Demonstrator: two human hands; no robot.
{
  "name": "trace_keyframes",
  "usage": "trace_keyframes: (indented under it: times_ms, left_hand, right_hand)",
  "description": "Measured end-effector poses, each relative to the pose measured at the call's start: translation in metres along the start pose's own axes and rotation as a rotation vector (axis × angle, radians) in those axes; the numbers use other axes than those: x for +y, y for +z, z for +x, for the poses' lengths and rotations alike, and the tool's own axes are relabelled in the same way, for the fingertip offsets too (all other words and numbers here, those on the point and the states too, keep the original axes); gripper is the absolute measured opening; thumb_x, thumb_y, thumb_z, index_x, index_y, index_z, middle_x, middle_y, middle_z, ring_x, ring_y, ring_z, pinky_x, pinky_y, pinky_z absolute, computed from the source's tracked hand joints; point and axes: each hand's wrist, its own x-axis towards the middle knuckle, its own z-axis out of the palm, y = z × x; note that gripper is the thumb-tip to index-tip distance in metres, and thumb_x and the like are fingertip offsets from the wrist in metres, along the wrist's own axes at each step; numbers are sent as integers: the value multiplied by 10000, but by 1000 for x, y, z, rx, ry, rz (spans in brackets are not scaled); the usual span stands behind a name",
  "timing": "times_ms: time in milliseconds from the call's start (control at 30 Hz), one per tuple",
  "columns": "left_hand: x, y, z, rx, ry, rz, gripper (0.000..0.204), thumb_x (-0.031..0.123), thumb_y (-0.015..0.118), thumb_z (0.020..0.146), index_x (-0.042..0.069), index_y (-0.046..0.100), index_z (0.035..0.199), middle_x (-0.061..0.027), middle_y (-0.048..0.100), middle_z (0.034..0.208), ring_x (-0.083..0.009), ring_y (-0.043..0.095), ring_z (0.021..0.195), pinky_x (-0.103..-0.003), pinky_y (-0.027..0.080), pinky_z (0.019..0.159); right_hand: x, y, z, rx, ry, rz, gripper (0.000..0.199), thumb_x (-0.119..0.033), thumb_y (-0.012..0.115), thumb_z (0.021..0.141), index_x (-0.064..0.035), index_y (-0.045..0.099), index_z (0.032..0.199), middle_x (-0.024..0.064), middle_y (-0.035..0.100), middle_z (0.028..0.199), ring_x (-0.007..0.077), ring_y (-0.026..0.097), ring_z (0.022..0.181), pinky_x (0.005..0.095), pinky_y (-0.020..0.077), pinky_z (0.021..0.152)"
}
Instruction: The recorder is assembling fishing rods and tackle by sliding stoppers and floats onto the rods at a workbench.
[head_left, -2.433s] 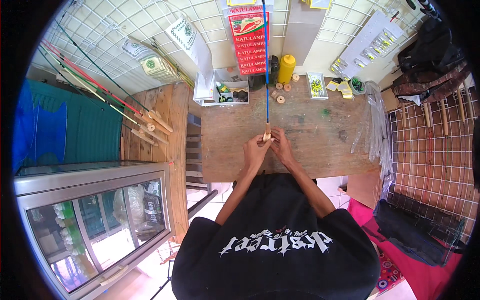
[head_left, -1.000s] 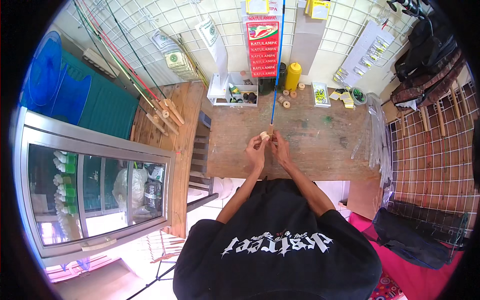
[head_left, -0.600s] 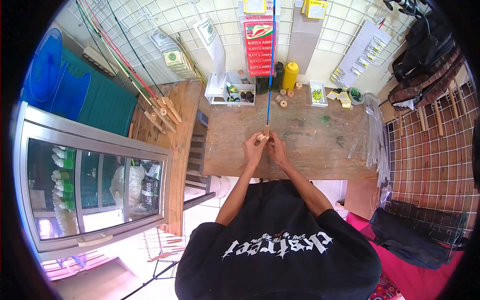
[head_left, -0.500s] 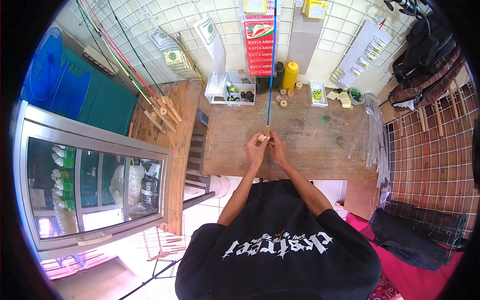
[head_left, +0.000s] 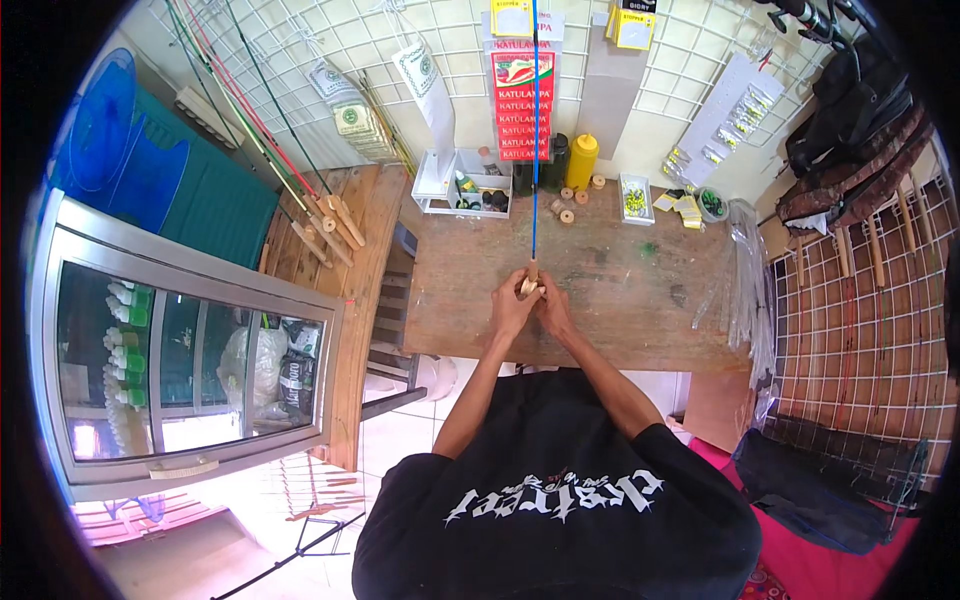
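Observation:
A thin blue fishing rod [head_left: 535, 225] with a light wooden handle [head_left: 533, 268] points away from me over the near part of the wooden workbench [head_left: 620, 290]. My left hand [head_left: 508, 307] is closed around the handle's near end, by a pale round wooden piece [head_left: 528, 287] that looks like a small spool or reel. From the other side, my right hand [head_left: 553, 311] closes on the same handle, its fingertips meeting the left ones. My palms and fingers hide most of the grip.
At the bench's back stand a white box [head_left: 463, 205] of small bottles, a yellow squeeze bottle [head_left: 581, 162], wooden spools [head_left: 562, 214] and a white tray [head_left: 636, 199]. Clear plastic sleeves [head_left: 742, 290] hang over the right edge. More rods [head_left: 330, 222] lie left, above a glass-fronted cabinet [head_left: 190, 370].
The rod has swung slightly left at its far end and now points straighter ahead. Both hands keep hold of the handle, with fingers slightly shifted. The whole view has shifted a little.

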Motion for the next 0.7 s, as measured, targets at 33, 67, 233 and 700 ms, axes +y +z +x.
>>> trace_keyframes:
  times_ms: [33,67,233,700]
  left_hand:
    - [0,0,1,8,8,-3,451,117,734,764,-6,576,1168,-159,664,1046,-228,652,957,-320,527,785]
    - [1,1,3,-14,18,41,449,130,722,775,-1,570,1177,-166,662,1046,-235,653,958,-328,526,778]
    - [8,10,-1,52,9,17,402,171,671,817,10,569,1171,-198,658,1005,-294,654,949,-362,517,768]
    - [81,6,47,268,273,-6,327,76,590,870,-3,550,1185,-214,642,1068,-274,636,999,-362,497,847]
  right_hand:
    - [3,-1,1,-3,-11,-3,445,75,503,813,-52,453,1236,188,625,1060,295,613,1050,367,507,830]
    - [6,-2,1,-6,-27,28,402,37,516,834,-38,451,1223,209,618,1059,338,604,1047,382,498,812]
    - [17,4,2,-13,-31,114,375,-6,532,857,-16,443,1222,229,616,1045,371,614,1005,406,491,788]
    - [25,3,13,-90,64,-126,450,33,509,803,-78,436,1232,201,630,947,387,613,905,442,484,749]
